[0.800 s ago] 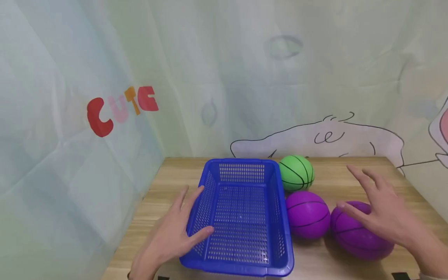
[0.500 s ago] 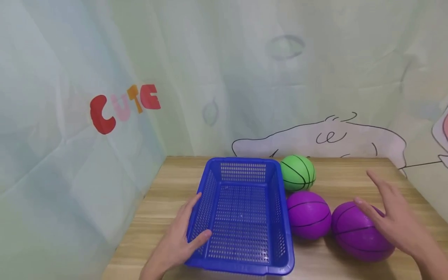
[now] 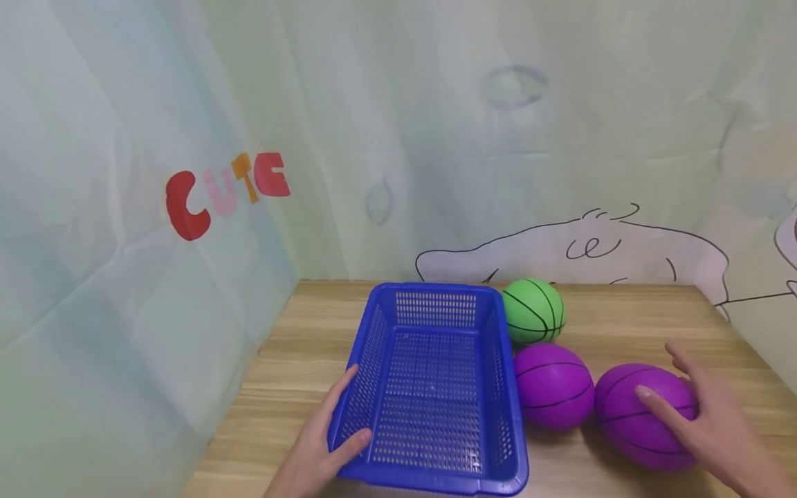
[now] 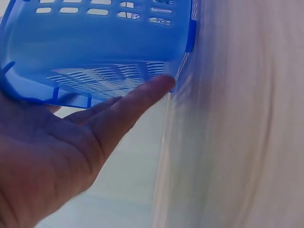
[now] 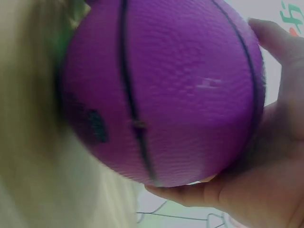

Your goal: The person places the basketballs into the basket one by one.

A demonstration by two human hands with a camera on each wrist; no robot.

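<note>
A blue plastic basket (image 3: 436, 482) with slotted walls stands on the table, nothing inside it. Along its left side lies my left hand (image 3: 314, 443), thumb over the rim and fingers fairly straight along the outer wall. The left wrist view shows those fingers (image 4: 126, 111) stretched beside the basket wall (image 4: 95, 40). My right hand (image 3: 719, 422) holds the right-hand purple toy basketball (image 3: 629, 430), thumb on top and fingers round its far right side. Close up, the right wrist view has this ball (image 5: 180, 95) between thumb and fingers. Its underside is hidden in the head view.
A second purple basketball (image 3: 554, 387) sits between the basket and the held one. Behind it, a green basketball (image 3: 534, 311) rests by the basket's back right corner. Printed cloth walls (image 3: 373, 138) rise behind and left of the wooden table (image 3: 268, 387).
My right hand has come down from above onto the right-hand purple basketball and taken hold of it. My left hand has lowered toward me along the basket's left side. The basket stays put.
</note>
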